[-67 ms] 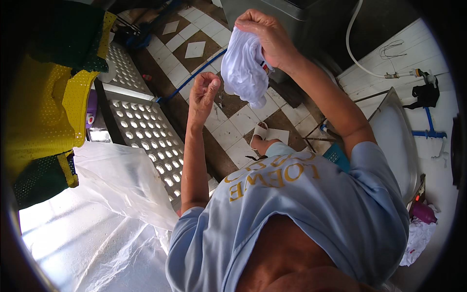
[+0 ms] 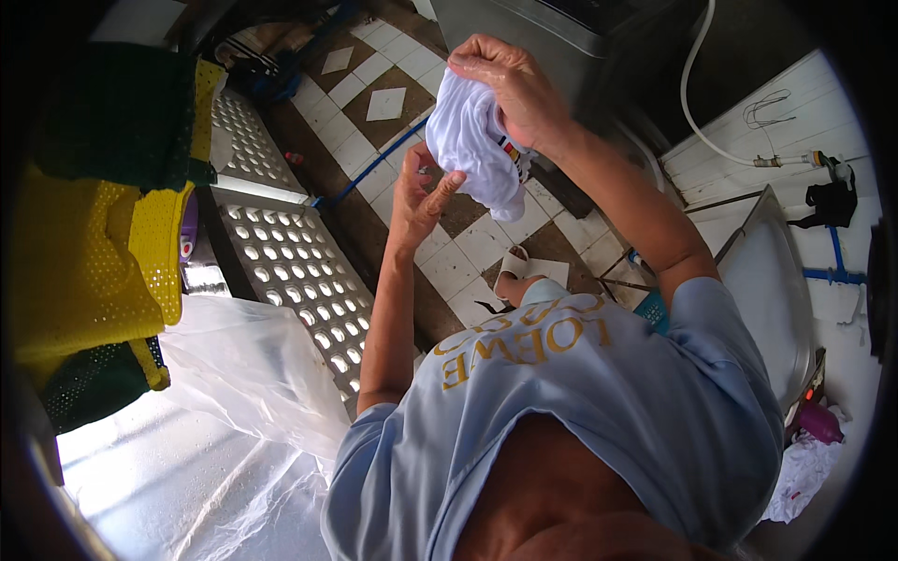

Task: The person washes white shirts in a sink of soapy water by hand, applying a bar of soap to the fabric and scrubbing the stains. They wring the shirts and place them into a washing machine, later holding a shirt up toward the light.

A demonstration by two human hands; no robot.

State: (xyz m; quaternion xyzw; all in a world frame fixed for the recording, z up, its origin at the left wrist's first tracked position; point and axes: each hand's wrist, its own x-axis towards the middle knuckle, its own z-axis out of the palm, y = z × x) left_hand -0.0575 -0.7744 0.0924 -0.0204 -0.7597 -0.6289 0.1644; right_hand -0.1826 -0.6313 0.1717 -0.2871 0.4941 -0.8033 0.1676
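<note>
A bunched white garment [image 2: 463, 131] with a small coloured print on its right side hangs in the air in front of me. My right hand [image 2: 514, 89] grips it at the top, the fingers closed on the fabric. At its lower left is my left hand [image 2: 421, 201], thumb and fingers apart. The left thumb tip overlaps the garment's edge; whether it touches the cloth I cannot tell.
Yellow and green mesh cloths [image 2: 98, 257] hang at the left, above clear plastic sheeting [image 2: 253, 365]. Beside them runs a perforated metal panel [image 2: 299, 280]. A white basin [image 2: 762, 280], a hose [image 2: 687, 103] and a crumpled white cloth [image 2: 800, 477] are at the right. Tiled floor [image 2: 482, 241] lies below.
My left hand has moved right, up to the garment's edge, its thumb now over the cloth. My right hand still holds the garment, slightly lower in view.
</note>
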